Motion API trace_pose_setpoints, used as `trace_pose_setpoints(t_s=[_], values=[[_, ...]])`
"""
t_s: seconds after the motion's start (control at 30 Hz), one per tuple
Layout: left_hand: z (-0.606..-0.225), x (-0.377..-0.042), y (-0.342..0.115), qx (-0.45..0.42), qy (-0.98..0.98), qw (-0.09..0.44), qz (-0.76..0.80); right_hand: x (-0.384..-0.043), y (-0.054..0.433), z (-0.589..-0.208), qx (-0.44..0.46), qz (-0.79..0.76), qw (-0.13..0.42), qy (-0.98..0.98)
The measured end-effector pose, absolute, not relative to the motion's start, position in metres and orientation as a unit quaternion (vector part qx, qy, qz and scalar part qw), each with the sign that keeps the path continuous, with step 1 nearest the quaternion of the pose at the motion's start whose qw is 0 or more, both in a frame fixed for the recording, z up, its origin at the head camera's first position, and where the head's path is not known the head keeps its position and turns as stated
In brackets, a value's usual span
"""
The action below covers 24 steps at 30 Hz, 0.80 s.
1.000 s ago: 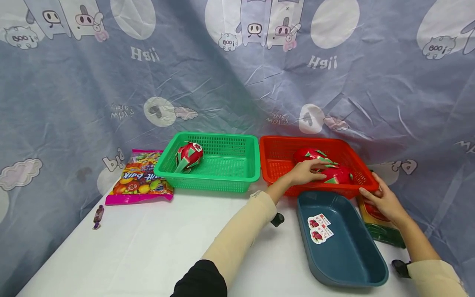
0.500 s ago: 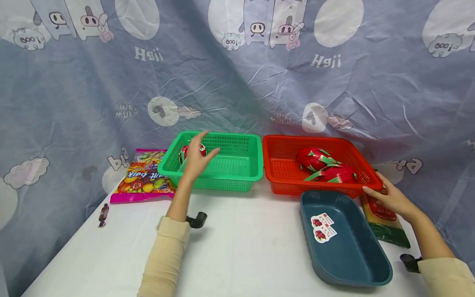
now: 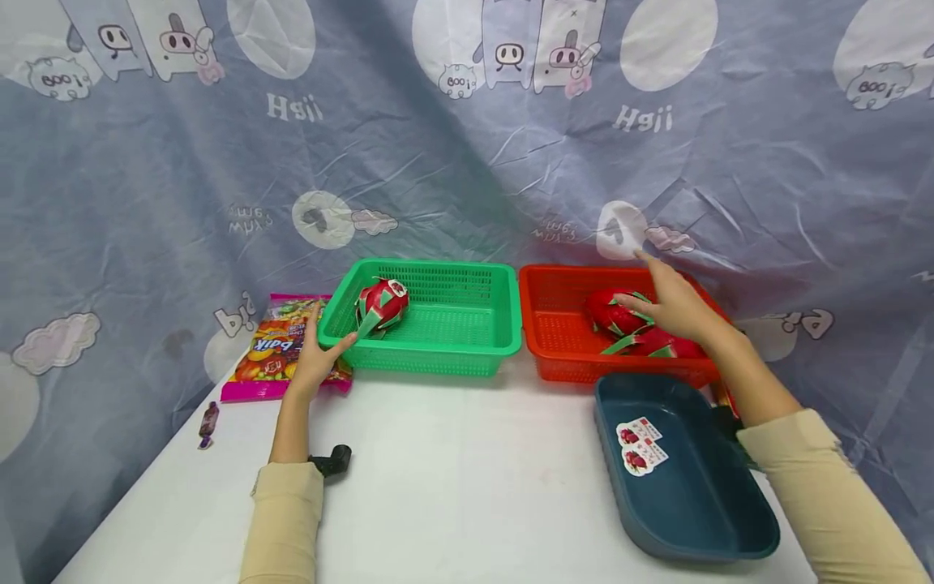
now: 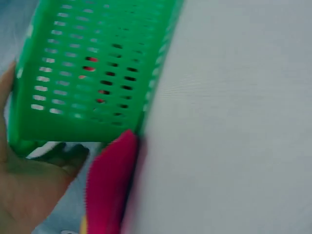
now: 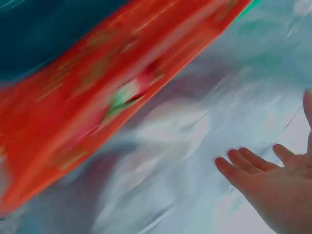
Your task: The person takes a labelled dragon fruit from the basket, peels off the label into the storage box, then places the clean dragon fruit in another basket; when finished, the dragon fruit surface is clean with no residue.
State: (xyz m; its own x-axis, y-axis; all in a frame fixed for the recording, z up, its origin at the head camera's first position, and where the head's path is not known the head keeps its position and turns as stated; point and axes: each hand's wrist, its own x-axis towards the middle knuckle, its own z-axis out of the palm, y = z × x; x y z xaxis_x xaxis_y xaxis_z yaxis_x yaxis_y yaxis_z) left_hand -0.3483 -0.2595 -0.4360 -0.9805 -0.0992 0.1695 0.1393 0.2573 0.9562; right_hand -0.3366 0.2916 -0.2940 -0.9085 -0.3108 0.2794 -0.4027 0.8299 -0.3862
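Observation:
At the left front corner of the green plastic basket point(image 3: 430, 357), my left hand point(image 3: 312, 361) grips the rim, thumb at the front and fingers along the left side. Inside that basket lies a red dragon fruit point(image 3: 385, 302) with green tips. The left wrist view shows the basket's slotted wall point(image 4: 78, 73) close up beside the hand. My right hand point(image 3: 674, 304) hovers over the red plastic basket point(image 3: 554, 365), holding nothing, fingers straight and spread; the right wrist view is blurred. Two more dragon fruits point(image 3: 611, 312) lie in the red basket, partly hidden by that hand.
A blue-grey tub point(image 3: 689, 495) with dragon fruit stickers point(image 3: 639, 446) inside stands before the red basket. A colourful candy bag point(image 3: 273, 345) lies left of the green basket, a wrapped candy point(image 3: 208, 423) nearby. Another packet, right of the tub, is mostly hidden by the right arm.
My left hand has left the dragon fruits in the red basket and come left to the green basket's corner. My right hand has let go of the red basket's right corner and risen leftward.

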Motion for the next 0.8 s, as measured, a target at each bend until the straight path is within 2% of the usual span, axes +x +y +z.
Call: trace_pose_setpoints(t_s=[0.13, 0.23, 0.3, 0.43, 0.6, 0.8], values=[[-0.442, -0.355, -0.256, -0.02, -0.755, 0.119, -0.645, -0.372, 0.212, -0.29, 0.254, 0.246, 0.162, -0.921], [-0.445, -0.359, -0.255, -0.028, -0.744, 0.124, -0.656, -0.399, 0.156, -0.297, 0.267, 0.269, 0.17, -0.91], [-0.447, -0.358, -0.256, -0.028, -0.739, 0.125, -0.661, -0.417, 0.12, -0.305, 0.262, 0.295, 0.159, -0.905], [-0.449, -0.352, -0.254, -0.026, -0.725, 0.129, -0.676, -0.442, 0.054, -0.327, 0.216, 0.362, 0.099, -0.901], [-0.457, -0.348, -0.252, -0.031, -0.702, 0.153, -0.694, -0.456, -0.008, -0.349, 0.142, 0.461, 0.034, -0.875], [-0.459, -0.347, -0.246, -0.044, -0.67, 0.176, -0.72, -0.46, -0.052, -0.361, 0.102, 0.534, 0.029, -0.839]])
